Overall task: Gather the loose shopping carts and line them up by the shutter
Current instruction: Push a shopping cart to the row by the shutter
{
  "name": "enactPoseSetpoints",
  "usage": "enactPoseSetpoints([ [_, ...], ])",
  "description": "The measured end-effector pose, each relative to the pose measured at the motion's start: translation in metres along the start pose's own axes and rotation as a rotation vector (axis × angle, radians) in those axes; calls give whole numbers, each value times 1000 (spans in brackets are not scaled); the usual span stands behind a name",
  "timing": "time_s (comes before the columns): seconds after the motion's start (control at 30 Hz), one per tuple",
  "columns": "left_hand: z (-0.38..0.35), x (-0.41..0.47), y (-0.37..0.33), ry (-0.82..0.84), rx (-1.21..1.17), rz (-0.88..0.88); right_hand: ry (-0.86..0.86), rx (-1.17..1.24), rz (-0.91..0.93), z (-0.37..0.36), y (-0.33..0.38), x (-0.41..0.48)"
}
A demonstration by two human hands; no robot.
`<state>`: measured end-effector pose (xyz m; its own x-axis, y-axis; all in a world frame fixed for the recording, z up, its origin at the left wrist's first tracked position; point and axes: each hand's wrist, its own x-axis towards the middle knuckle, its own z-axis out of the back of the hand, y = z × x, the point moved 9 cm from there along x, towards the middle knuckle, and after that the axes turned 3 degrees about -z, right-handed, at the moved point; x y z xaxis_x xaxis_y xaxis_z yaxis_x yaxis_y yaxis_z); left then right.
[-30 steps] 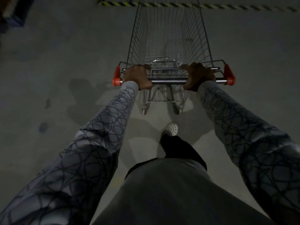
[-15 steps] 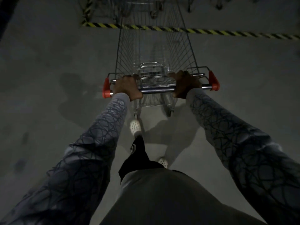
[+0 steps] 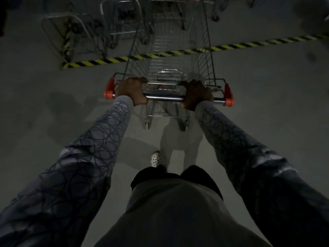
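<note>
A wire shopping cart with a chrome push bar and red end caps stands on the grey floor straight ahead of me. My left hand grips the bar near its left end. My right hand grips it near the right end. The cart's basket reaches across a yellow-and-black floor stripe. Beyond the stripe several parked carts stand at the top of the view; the shutter is not visible.
Metal cart frames stand at the upper left behind the stripe's corner. More cart wheels and frames show at the upper right. Bare concrete floor spreads to both sides of me. The scene is dim.
The cart and I have moved forward: the floor stripe has slid down the view and the basket now crosses it. The parked carts have come into view. Both hands kept their grip.
</note>
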<state>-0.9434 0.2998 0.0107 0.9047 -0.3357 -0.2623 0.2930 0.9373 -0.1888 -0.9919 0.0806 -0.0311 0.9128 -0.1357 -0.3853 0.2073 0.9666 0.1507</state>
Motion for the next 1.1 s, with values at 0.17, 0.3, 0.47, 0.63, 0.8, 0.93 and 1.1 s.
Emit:
enactPoseSetpoints([
  [0.17,22,108,-1,49,36,-119,-55,10,-83,34,-11,76],
  [0.3,39,208,-7,38,64,-184,-96,-13,-123,63,-27,150],
  [0.47,64,328,-36,19,73,-221,-116,23,-186,110,-66,243],
  [0.63,84,429,-79,63,66,-282,-120,59,-255,155,-115,319],
  [0.8,105,527,-112,53,87,-345,-82,147,-301,191,-153,394],
  [0.93,121,602,-139,90,107,-379,-105,138,-341,223,-183,453],
  [1.1,147,712,-177,128,115,-456,-133,150,-407,261,-218,535],
])
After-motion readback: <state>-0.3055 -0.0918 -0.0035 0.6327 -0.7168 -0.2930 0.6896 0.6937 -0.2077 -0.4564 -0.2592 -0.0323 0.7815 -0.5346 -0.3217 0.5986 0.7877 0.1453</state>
